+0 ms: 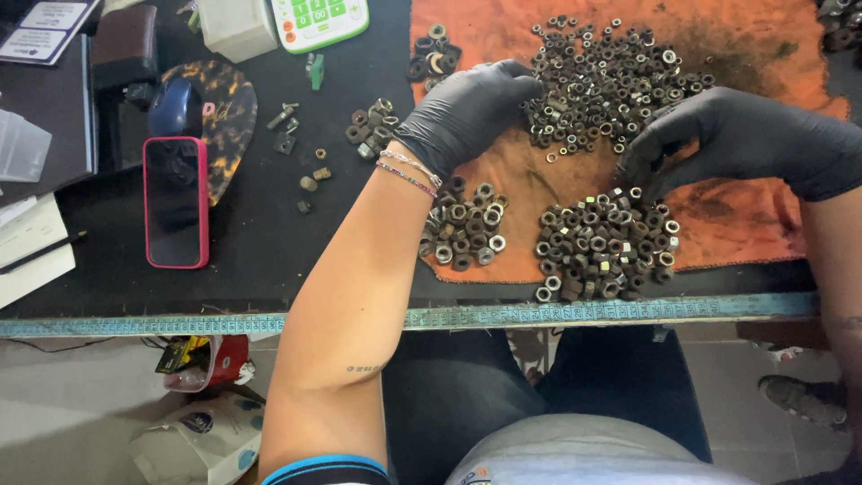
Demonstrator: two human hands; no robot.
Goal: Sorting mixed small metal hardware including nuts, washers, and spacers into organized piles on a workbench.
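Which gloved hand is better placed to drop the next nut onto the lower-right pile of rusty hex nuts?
Right, probably. The right hand in a black glove has fingertips at the upper edge of that lower-right pile of rusty hex nuts. The left hand rests at the big upper heap of nuts, farther away.

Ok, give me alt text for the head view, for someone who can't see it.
Two black-gloved hands, left hand and right hand, pick through a big pile of nuts on an orange cloth. Two smaller piles sit nearer; a phone lies to the left.
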